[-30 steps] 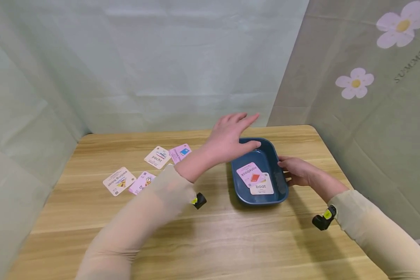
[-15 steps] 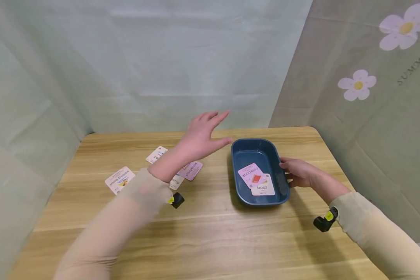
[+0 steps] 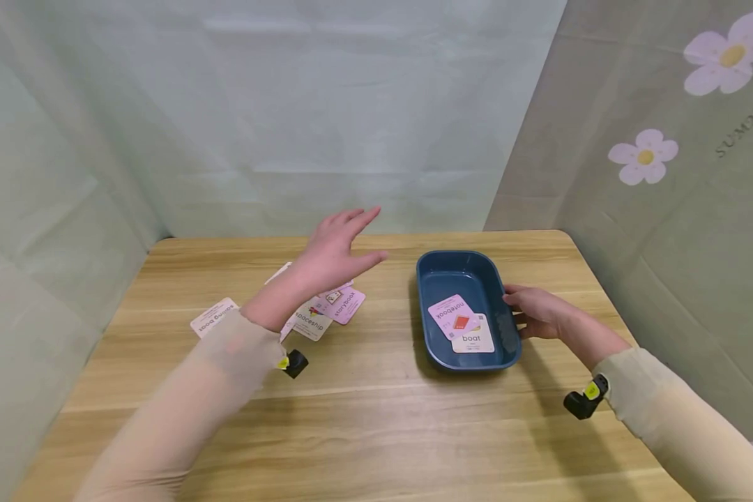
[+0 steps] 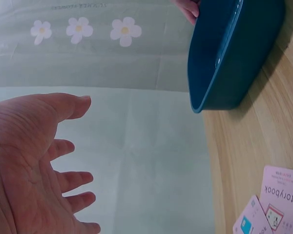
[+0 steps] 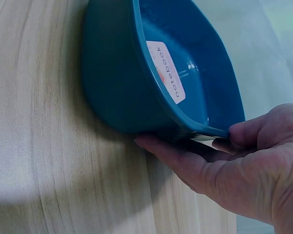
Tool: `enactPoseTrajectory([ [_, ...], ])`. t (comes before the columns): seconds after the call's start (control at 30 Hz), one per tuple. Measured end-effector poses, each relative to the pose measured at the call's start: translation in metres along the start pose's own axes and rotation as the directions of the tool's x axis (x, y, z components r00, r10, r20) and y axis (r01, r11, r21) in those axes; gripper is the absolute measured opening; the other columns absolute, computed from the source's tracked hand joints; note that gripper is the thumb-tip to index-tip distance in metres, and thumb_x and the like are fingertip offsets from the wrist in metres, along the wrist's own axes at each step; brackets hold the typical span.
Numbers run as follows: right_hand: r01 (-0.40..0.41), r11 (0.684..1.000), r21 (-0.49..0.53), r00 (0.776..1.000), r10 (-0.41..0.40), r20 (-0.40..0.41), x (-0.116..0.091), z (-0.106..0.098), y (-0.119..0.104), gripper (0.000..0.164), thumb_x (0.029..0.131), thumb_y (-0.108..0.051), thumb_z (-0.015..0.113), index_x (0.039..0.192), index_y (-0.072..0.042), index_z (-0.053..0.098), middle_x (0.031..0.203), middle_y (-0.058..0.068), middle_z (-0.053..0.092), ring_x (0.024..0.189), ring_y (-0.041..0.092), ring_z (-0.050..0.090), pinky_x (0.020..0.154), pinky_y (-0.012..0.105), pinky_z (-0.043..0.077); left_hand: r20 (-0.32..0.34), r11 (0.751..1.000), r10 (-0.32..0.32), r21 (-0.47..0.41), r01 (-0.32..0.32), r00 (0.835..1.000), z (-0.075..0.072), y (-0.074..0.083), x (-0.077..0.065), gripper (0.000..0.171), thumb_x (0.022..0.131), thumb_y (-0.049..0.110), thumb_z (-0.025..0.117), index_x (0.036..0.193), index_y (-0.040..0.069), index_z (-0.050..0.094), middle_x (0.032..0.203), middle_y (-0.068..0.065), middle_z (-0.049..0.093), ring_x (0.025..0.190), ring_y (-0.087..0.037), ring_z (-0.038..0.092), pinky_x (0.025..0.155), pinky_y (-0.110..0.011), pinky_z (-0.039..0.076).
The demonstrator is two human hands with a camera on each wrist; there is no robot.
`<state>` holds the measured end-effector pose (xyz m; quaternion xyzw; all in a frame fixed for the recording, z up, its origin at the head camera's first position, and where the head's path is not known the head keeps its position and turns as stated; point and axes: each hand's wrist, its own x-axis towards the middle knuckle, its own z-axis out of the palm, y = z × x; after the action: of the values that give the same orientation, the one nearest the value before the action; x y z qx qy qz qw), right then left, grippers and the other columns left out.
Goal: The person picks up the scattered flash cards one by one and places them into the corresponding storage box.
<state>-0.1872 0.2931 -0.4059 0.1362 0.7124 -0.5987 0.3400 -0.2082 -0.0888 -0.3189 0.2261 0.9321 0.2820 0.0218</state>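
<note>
the left sleeve (image 3: 188,404) partly covers the sailing boat card (image 3: 212,317), left; the notebook card (image 3: 450,315) overlaps the boat card (image 3: 477,340), hiding much of its picture. the right hand (image 3: 542,312) grips the right side of a glossy, round-cornered blue tray (image 3: 454,279), right on the table (image 3: 383,425); the left hand (image 3: 329,256), spread, holds nothing.

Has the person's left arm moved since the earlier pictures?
Yes, leftward: in the head view the left arm now sits farther from the back right corner of the wooden table and no longer overlaps the blue tray.
</note>
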Motion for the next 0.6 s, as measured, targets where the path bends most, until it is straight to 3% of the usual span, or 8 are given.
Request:
enactPoseTrajectory([
  [0.3, 0.0, 1.0, -0.007, 1.0, 0.0, 0.006, -0.001, 0.0, -0.001, 0.058, 0.113, -0.015, 0.024, 0.164, -0.009, -0.003, 0.164, 0.03, 0.009, 0.145, 0.048, 0.022, 0.109, 0.069, 0.031, -0.013, 0.999, -0.024, -0.037, 0.024, 1.0, -0.011, -0.012, -0.006, 0.081, 0.097, 0.047, 0.066, 0.164, 0.026, 0.025, 0.163, -0.009, 0.033, 0.15, -0.037, 0.024, 0.118, -0.058, 0.024],
  [0.6, -0.009, 1.0, -0.017, 1.0, 0.01, 0.006, 0.0, -0.002, -0.003, 0.058, 0.112, -0.015, 0.024, 0.164, -0.009, -0.003, 0.164, 0.03, 0.009, 0.145, 0.049, 0.021, 0.11, 0.069, 0.03, -0.039, 0.998, -0.035, -0.055, 0.033, 0.999, -0.021, -0.033, -0.013, 0.078, 0.097, 0.041, 0.068, 0.161, 0.015, 0.032, 0.161, -0.014, 0.036, 0.148, -0.039, 0.027, 0.118, -0.056, 0.024],
])
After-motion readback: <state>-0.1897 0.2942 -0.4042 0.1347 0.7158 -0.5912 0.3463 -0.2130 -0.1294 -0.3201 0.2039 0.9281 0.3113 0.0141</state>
